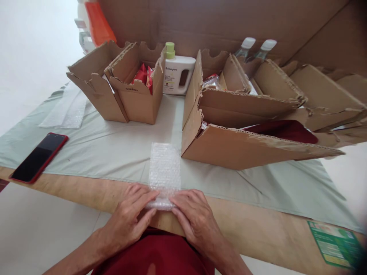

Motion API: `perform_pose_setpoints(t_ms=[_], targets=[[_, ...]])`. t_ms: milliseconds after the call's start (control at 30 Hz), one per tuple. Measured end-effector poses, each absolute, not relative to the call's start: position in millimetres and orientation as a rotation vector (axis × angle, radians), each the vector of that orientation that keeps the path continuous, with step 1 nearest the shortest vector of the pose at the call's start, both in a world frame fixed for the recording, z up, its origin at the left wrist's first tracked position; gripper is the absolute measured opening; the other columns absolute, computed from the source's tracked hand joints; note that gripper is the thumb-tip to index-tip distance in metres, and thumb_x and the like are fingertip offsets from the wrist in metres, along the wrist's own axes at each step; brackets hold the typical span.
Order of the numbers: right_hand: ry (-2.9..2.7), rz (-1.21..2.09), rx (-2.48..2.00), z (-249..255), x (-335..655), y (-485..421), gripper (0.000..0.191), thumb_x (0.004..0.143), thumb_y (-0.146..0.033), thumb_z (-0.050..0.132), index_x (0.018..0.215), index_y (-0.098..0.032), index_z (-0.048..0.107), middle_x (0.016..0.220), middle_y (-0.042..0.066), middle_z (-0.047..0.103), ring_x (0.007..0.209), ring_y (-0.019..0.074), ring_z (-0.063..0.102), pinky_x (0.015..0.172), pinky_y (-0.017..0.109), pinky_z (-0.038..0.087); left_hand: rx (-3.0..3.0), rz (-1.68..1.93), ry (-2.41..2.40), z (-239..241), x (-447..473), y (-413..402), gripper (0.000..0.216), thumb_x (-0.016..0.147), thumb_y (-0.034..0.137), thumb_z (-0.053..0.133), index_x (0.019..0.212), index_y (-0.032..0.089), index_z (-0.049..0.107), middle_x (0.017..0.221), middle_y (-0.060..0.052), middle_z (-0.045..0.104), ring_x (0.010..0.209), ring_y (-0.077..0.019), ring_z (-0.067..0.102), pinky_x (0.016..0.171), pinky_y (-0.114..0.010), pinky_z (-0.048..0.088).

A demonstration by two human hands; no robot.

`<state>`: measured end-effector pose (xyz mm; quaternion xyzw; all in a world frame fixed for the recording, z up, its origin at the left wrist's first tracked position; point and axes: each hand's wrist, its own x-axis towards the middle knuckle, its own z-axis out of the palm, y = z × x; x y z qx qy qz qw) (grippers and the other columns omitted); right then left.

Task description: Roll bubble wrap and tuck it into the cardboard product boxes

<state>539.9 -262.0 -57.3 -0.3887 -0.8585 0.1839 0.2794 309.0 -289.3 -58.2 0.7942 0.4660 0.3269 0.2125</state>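
Note:
A strip of clear bubble wrap lies flat on the pale green cloth, its near end rolled or folded into a thick edge. My left hand grips the left end of that roll between thumb and fingers. At the right end, my right hand holds it the same way. Both hands rest close to the table's front edge. Whether anything is wrapped inside the roll, I cannot tell.
Cardboard boxes holding red packets stand back left, beside a white detergent bottle. More open boxes fill the right. A phone and bubble wrap sheets lie left. A green card lies front right.

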Motion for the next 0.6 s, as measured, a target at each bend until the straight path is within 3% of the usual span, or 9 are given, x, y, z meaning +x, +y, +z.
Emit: perform_pose_setpoints(t_ms=[133,233,433,533,600], targets=[[-2.236,0.253,-1.115,-60.8,543.7,-265.5,0.025,0.101,-0.018,0.053,0.124,-0.017,0.063,0.116,0.014,0.074,0.107,0.0258,0.067,0.089,0.042,0.053,2.208,0.917,1.434,-65.3,311.3,-277.5,0.033,0.098,0.012,0.055,0.13,0.019,0.057,0.101,-0.007,0.071,0.091,-0.0222,0.063,0.084,-0.038,0.052],[-2.29,0.065,-1.09,-66.8,544.3,-265.8,0.029,0.099,-0.019,0.057,0.127,-0.015,0.062,0.128,0.016,0.069,0.12,0.029,0.062,0.097,0.047,0.049,2.321,0.928,1.593,-72.3,312.2,-266.5,0.03,0.099,0.016,0.057,0.129,0.017,0.058,0.106,-0.011,0.067,0.096,-0.0249,0.062,0.086,-0.042,0.052],[-2.39,0.272,-1.039,-64.4,543.4,-264.3,0.025,0.099,-0.014,0.055,0.121,-0.019,0.066,0.115,0.009,0.076,0.119,0.0267,0.064,0.099,0.046,0.048,2.394,0.899,1.404,-67.0,307.2,-285.3,0.044,0.097,0.021,0.063,0.139,0.018,0.051,0.119,-0.014,0.065,0.116,-0.0295,0.057,0.107,-0.053,0.044],[-2.33,0.482,-1.066,-57.6,547.1,-267.8,0.025,0.099,-0.017,0.055,0.121,-0.02,0.065,0.107,0.008,0.076,0.109,0.0244,0.066,0.095,0.043,0.051,2.237,0.888,1.37,-62.7,307.9,-294.1,0.049,0.098,0.016,0.058,0.145,0.019,0.046,0.109,-0.01,0.068,0.105,-0.0253,0.061,0.098,-0.045,0.05],[-2.287,0.449,-1.107,-55.1,549.7,-270.5,0.027,0.099,-0.019,0.055,0.125,-0.019,0.063,0.111,0.009,0.075,0.108,0.0247,0.066,0.093,0.043,0.052,2.189,0.898,1.403,-63.9,310.2,-290.2,0.049,0.099,0.017,0.057,0.146,0.02,0.046,0.103,-0.009,0.069,0.098,-0.0244,0.063,0.089,-0.041,0.053]])
